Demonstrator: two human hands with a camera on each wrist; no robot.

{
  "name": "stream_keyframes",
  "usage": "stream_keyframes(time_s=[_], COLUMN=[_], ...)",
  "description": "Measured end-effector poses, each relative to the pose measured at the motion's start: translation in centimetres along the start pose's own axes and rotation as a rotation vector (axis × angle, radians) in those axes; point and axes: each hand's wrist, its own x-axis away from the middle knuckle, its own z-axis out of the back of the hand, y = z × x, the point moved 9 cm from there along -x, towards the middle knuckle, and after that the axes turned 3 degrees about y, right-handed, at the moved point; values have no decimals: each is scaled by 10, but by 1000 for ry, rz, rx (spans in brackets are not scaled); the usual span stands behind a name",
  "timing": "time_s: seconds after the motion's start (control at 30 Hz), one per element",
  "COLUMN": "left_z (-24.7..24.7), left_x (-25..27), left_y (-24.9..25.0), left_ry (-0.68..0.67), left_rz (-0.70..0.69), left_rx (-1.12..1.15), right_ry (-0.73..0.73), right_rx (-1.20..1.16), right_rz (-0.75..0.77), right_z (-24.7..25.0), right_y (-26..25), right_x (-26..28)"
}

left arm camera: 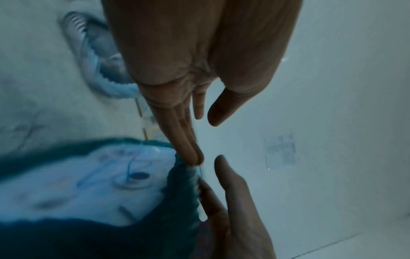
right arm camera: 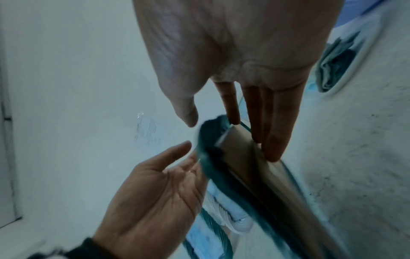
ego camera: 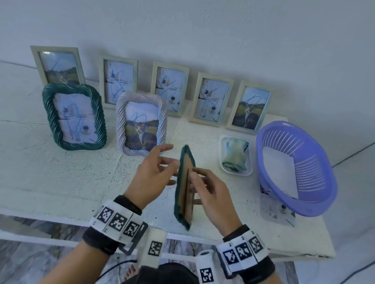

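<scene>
A green twisted-rope picture frame [ego camera: 180,186] stands edge-on between my hands near the table's front edge, blurred by motion. Its brown back board [right arm camera: 255,166] and fold-out stand face right. Its picture side [left arm camera: 88,184] faces left. My left hand [ego camera: 169,165] is open, and its straight fingertips [left arm camera: 196,157] touch the frame's green rim, thumb held apart. My right hand [ego camera: 198,174] lays straight fingers [right arm camera: 272,149] flat on the back board. Its thumb stays off the frame.
Several pale frames lean on the wall at the back. In front of them stand another green rope frame [ego camera: 74,117] and a lilac rope frame [ego camera: 142,124]. At right are a white tray [ego camera: 222,151] holding a cloth and a purple basket [ego camera: 296,168] on a plastic sheet.
</scene>
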Motion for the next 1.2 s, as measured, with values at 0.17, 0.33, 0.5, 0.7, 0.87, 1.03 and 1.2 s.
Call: stream_keyframes(time_s=[0.17,0.33,0.5,0.7,0.87,1.03,1.2], left_z=[-39,-20,-7,-4,-2,-1,0], left_x=[1,-16,-19,-20,-21,-21,-21], left_y=[-13,-61,-87,-93,-96,-95,-95], left_ry=[-183,-115,-193,-223,-214,-203,-193], left_rz=[42,-182,-264,-332,-323,-335,-331], left_rx=[159,-594,-718,-728,-703,-691,-682], right_ry=[81,140,117,47,38,267,343], right_rx=[-202,-86,361,705,925,1014,1175], right_rz=[-140,-250,-178,-86,1,167,-82], right_z=[27,41,47,36,40,62,83], right_y=[12,65,85,79,51,5,20], right_x=[6,3,-11,-22,-45,-103,-148])
